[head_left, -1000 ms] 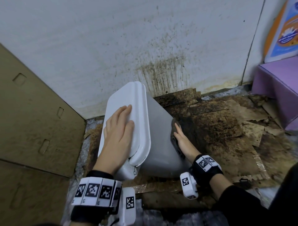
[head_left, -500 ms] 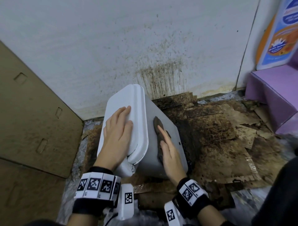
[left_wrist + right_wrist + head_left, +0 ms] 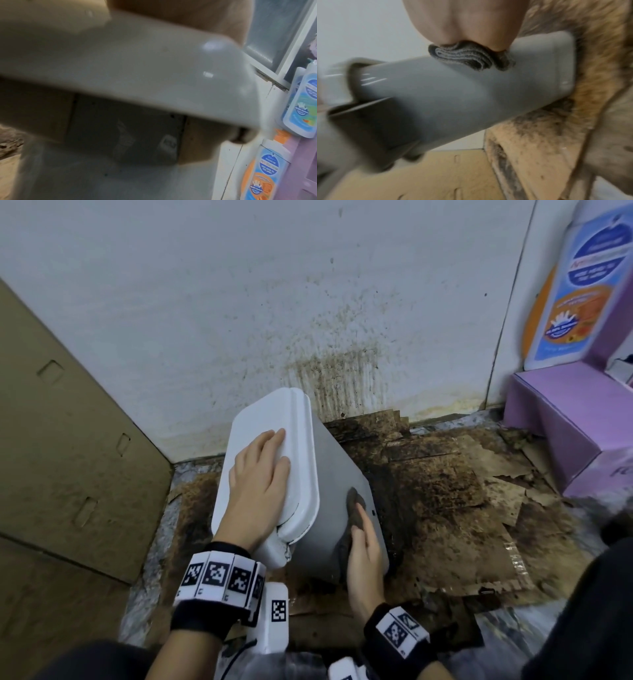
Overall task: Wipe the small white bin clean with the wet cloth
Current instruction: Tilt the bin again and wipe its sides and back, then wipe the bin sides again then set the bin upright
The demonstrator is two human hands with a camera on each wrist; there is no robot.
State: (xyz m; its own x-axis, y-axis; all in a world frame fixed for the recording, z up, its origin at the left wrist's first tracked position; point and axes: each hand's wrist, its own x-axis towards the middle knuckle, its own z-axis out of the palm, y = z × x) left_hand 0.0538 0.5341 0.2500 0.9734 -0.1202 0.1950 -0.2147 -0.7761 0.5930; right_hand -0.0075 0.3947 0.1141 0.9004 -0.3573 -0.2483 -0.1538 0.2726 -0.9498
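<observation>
The small white bin [image 3: 337, 474] leans tilted on the floor with its lid [image 3: 274, 412] closed. My left hand [image 3: 260, 481] lies flat on the lid, fingers straight, steadying it. My right hand [image 3: 363, 559] presses the dark wet cloth [image 3: 353, 503] against the bin's grey right side, low down near its base. In the right wrist view the folded cloth [image 3: 471, 58] is bunched under my right hand [image 3: 467, 20] on the bin wall [image 3: 453, 94]. In the left wrist view the lid's edge [image 3: 120, 60] fills the blurred picture.
A stained white wall [image 3: 308, 302] stands right behind the bin. Soggy, dirty cardboard [image 3: 445, 491] covers the floor. A cardboard sheet [image 3: 68, 440] leans at the left. A purple box [image 3: 565, 422] and a blue-and-orange labelled bottle [image 3: 575, 302] stand at the right.
My right hand with the cloth came round from the bin's far right side up toward the lid, then slid back down its side toward the base. The left hand stayed on the lid.
</observation>
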